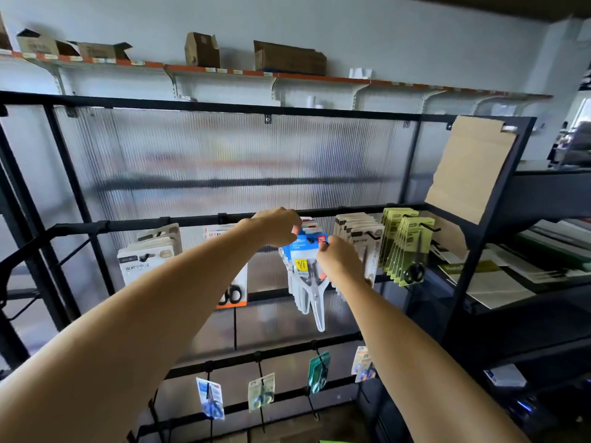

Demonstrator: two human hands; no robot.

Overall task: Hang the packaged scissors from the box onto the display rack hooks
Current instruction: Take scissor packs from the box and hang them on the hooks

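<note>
Head view: both hands, left hand (277, 226) and right hand (339, 259), pinch glossy blue-carded scissors pack (305, 251).

the black metal display rack (192, 105) looks matt and smooth. behind its bars sits a see-through plastic sheet with thin ribs (243, 155), a bit shiny and cloudy. the blue card scissors pack with a clear plastic front (303, 251) looks glossy, and the scissor blades inside look like pale grey metal. the green card packs (406, 247) look matt, like paper. a flat piece of plain brown cardboard (470, 167) looks dull and smooth. the brown cardboard boxes (289, 57) up on the white shelf with an orange edge (224, 71) look rough and dull.
</note>
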